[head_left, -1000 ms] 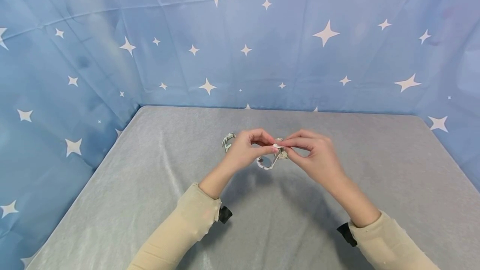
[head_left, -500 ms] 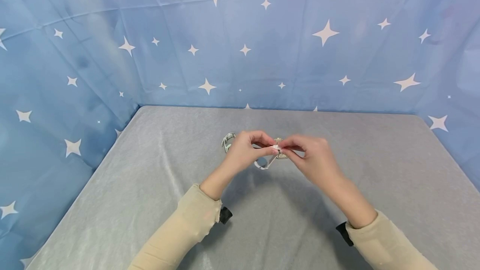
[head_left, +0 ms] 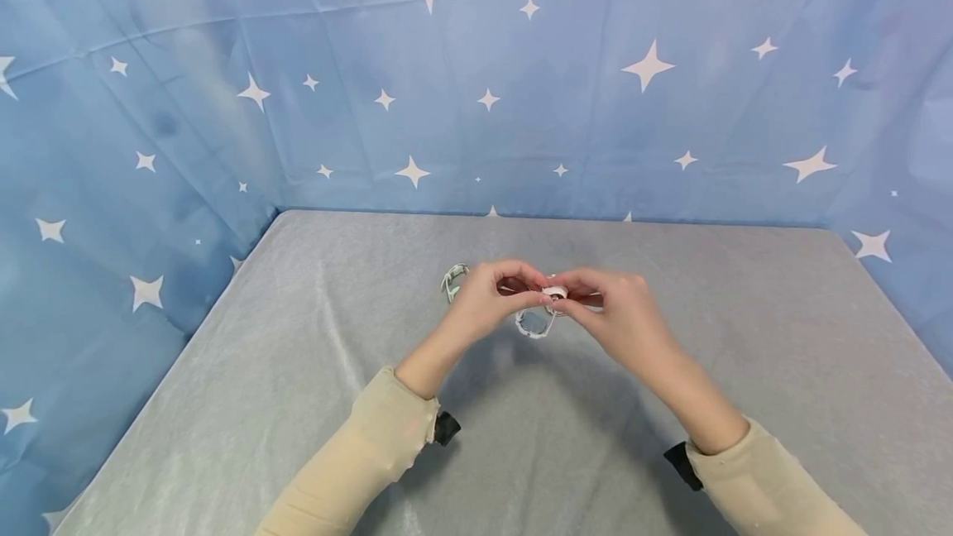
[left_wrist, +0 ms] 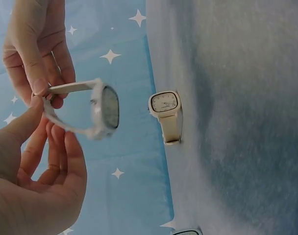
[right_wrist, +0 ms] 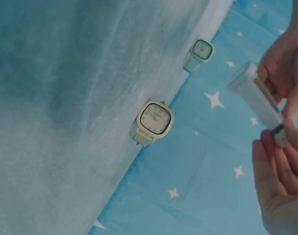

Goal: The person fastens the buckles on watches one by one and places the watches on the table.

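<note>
A white wristwatch (head_left: 533, 327) is held up above the table between both hands, its case hanging below the fingers. My left hand (head_left: 482, 300) pinches the strap between thumb and fingertips. Opposite it, my right hand (head_left: 625, 308) pinches the strap ends, fingertips meeting those of the left. In the left wrist view the white watch (left_wrist: 107, 110) forms a loop, its dial facing away from the hands. Fingers partly hide the buckle area. A cream wristwatch (right_wrist: 155, 118) rests on the table behind the hands; a pale green wristwatch (head_left: 452, 281) lies beside the left hand, partly covered by it.
A grey cloth covers the table (head_left: 476, 453). Behind and at the sides hangs a blue curtain (head_left: 476, 48) with white stars. Both forearms wear beige sleeves (head_left: 365, 445) with a black piece near each wrist.
My right hand has shifted slightly left, closer to the left fingertips. Between the fingers, the strap end now shows as a rounder white loop. The watch case has swung slightly.
</note>
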A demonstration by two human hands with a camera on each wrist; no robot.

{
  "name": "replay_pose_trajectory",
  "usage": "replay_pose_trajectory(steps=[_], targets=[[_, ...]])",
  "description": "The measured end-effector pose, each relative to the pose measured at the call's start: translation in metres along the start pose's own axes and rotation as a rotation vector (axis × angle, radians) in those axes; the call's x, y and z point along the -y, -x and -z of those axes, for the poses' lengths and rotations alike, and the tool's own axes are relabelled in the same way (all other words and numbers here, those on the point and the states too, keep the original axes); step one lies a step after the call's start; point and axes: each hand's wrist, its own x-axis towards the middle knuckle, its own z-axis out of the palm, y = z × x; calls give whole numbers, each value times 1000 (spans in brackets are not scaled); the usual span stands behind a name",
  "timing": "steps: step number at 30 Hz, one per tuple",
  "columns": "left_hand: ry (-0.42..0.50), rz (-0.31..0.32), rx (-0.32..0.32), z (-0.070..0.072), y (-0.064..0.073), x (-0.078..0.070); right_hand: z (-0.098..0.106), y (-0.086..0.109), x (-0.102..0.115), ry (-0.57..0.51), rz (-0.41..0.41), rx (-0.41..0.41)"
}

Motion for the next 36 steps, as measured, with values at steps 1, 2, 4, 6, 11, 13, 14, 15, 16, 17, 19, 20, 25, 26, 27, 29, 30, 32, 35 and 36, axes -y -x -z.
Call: replay_pose_trajectory(steps=[1,2,4,6,11,13,14,15,16,17,19,20,25,26,27,29,30,32,35,36], targets=[[-3,11,-1,1,0,0,0,0,0,5,2,-18],[-10,21,-3,2,1,-1,0,0,-1,13,9,-38],[-22,57,-4,3,3,-2,1,1,-2,33,26,-77],[-33,93,2,5,4,-4,2,2,-3,50,38,-108],[-52,150,44,4,5,-8,0,5,-5,117,82,-123],[-59,167,53,2,4,-9,-1,5,-5,139,98,-126],[-50,178,56,2,4,-9,-1,5,-5,149,104,-128],[-33,192,58,1,3,-9,-2,5,-5,151,107,-128],[-12,210,59,0,2,-9,-2,5,-5,151,110,-128],[12,227,57,-1,1,-9,-3,5,-5,151,112,-127],[64,258,52,-1,0,-7,-4,5,-5,145,109,-120],[93,272,53,-2,-1,-7,-4,5,-5,142,109,-114],[152,298,85,-1,-3,-3,-6,5,-5,153,147,-83],[155,297,97,-1,-3,-3,-7,5,-6,164,165,-79],[150,294,108,-1,-3,-2,-7,5,-6,173,180,-73],[134,286,126,-1,-3,-2,-7,5,-6,190,202,-66],[126,287,134,-1,-3,-2,-8,5,-6,195,210,-64],[116,290,152,-2,-4,-2,-8,5,-5,200,219,-63],[109,294,182,0,-5,-2,-8,5,-5,202,228,-70],[110,299,193,2,-5,-2,-7,5,-5,202,231,-75]])
